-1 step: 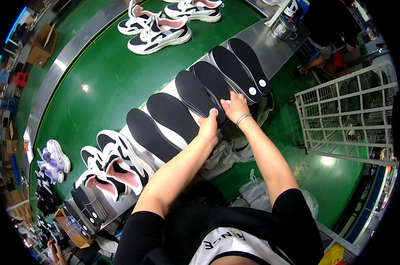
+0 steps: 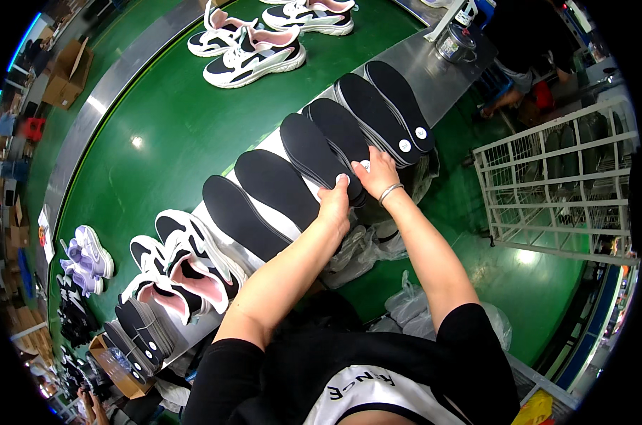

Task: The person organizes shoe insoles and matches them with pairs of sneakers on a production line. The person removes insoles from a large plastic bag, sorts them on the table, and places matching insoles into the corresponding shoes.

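Black insoles lie in pairs of small stacks along a metal ledge, some with round white stickers at the heel. My left hand pinches the heel end of one insole stack, its thumb pressed on the sticker and its fingers hidden underneath. Beside it, my right hand grips the heel of the neighbouring insole stack, thumb on top by the sticker. Past that hand lies another pair of insoles. Nearer my left arm are two more pairs' worth of insoles, a left one and a right one.
White, black and pink sneakers stand on the green surface; another pair sits on the ledge. Bundled insoles lie at the lower left. A lidded metal mug, a white wire rack and plastic bags are to the right.
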Action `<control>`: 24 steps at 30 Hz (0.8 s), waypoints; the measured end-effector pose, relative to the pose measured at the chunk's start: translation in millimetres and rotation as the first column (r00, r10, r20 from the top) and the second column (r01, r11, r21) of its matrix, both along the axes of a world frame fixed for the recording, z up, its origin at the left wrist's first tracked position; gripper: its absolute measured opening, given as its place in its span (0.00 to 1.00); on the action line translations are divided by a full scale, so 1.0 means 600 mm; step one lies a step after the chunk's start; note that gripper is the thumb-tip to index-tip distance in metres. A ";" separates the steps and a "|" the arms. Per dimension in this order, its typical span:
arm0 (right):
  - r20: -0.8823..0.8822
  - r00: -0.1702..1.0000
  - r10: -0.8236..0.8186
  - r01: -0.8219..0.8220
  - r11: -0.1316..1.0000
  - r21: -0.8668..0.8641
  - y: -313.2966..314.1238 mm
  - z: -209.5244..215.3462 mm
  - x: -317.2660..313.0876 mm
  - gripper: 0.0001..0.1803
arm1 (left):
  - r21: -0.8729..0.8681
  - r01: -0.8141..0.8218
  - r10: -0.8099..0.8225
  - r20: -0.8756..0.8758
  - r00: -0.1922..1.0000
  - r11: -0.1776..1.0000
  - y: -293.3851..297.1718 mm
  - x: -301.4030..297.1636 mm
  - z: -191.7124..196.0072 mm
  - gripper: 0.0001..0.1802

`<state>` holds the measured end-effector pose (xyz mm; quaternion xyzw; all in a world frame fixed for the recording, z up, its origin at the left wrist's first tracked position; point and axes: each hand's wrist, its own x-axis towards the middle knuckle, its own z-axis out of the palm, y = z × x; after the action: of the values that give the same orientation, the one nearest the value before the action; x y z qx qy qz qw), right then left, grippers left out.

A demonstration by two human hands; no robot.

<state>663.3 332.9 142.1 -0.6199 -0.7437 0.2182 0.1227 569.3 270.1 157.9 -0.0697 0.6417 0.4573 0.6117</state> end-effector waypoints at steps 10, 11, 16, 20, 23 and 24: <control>-0.842 0.288 -0.456 -0.394 0.745 -0.538 0.003 0.117 -0.018 0.28 | 0.441 -0.197 -0.033 0.461 0.887 0.876 -0.001 -0.065 0.054 0.17; -0.889 0.222 -0.400 -0.440 0.773 -0.457 -0.010 0.133 -0.010 0.28 | 0.511 -0.144 -0.094 0.412 0.906 0.848 -0.011 -0.063 0.074 0.15; -0.942 0.305 -0.140 -0.217 0.953 -0.212 -0.128 0.175 -0.033 0.27 | 0.661 0.143 -0.263 0.085 0.961 0.737 -0.106 -0.098 0.139 0.23; -0.955 0.147 -0.259 0.053 0.966 -0.253 -0.248 0.133 -0.005 0.27 | 0.679 0.259 -0.328 -0.030 0.944 0.686 -0.169 -0.051 0.154 0.26; -0.891 -0.204 -0.406 0.238 0.862 -0.448 -0.396 0.125 0.048 0.27 | 0.539 0.484 -0.581 0.013 0.814 0.690 -0.240 -0.004 0.148 0.22; -0.887 -0.263 -0.379 0.288 0.847 -0.447 -0.441 0.109 0.069 0.24 | 0.569 0.526 -0.704 0.138 0.697 0.632 -0.248 -0.001 0.099 0.20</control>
<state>705.0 68.1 207.6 -0.4215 -0.1823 0.5836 0.6698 568.8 121.3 217.3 0.2342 0.3695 0.3422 0.8316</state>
